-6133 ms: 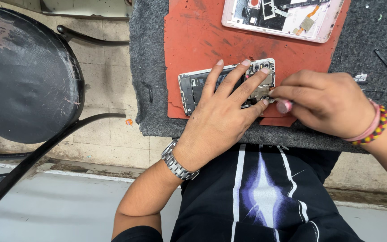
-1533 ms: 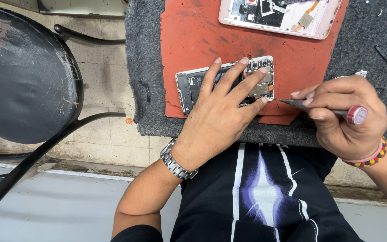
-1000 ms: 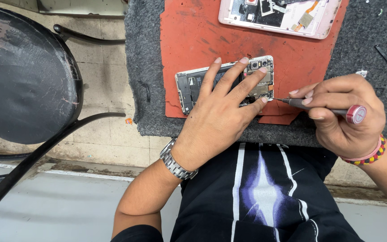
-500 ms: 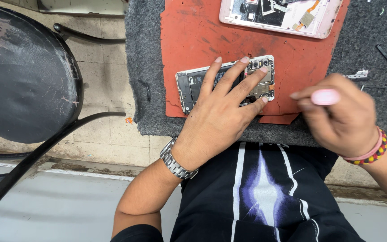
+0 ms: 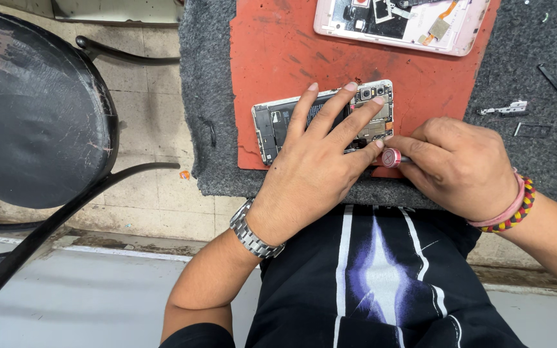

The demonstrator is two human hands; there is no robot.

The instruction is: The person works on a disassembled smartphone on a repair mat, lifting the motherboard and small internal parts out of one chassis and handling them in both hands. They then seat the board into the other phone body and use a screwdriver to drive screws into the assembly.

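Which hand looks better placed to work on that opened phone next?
Probably the right hand: it holds the pink-capped tool at the phone's edge, while the left hand lies flat, pinning it.

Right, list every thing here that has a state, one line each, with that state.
Opened phone: back off, insides bare, flat on the red mat.
Second phone: also open, lying at the mat's far edge.
Left hand: spread flat, pressing the opened phone down.
Right hand: closed around a screwdriver.
Screwdriver: red cap showing, tip hidden.
Stool: unoccupied.
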